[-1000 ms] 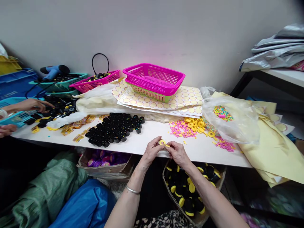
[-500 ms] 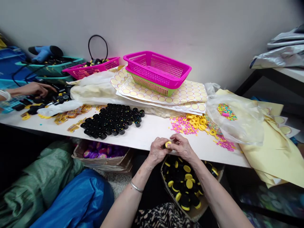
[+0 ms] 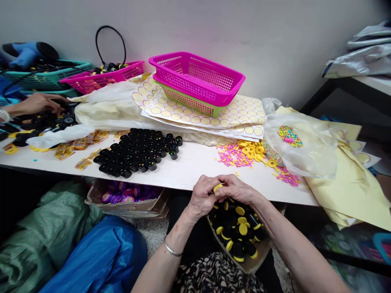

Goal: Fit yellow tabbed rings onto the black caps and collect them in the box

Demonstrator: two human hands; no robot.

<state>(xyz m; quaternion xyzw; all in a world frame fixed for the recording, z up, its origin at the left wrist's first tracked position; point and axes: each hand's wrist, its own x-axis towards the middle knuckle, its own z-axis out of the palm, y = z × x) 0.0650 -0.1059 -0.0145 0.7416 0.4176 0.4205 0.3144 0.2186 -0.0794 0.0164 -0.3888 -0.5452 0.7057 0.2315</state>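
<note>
My left hand point(image 3: 203, 197) and my right hand point(image 3: 238, 190) meet at the table's front edge, fingers pinched together round one small yellow cap point(image 3: 217, 187). Directly below them stands a cardboard box point(image 3: 244, 260) full of black pots with yellow lids. On the white table point(image 3: 189, 169), a cluster of open black pots point(image 3: 137, 152) lies to the left. Loose yellow caps point(image 3: 252, 151) and pink beads point(image 3: 233, 156) lie just beyond my hands.
Stacked pink and green baskets point(image 3: 198, 79) rest on round-sticker sheets point(image 3: 235, 118). A clear bag of coloured beads point(image 3: 290, 138) and yellow sheets point(image 3: 351, 183) lie right. Another person's hand point(image 3: 36, 103) works at the far left. A box of purple items point(image 3: 128, 199) and blue and green sacks sit below.
My hands have drawn back from the tabletop to its front edge, above the box, still holding the yellow cap. The view has tilted downward slightly.
</note>
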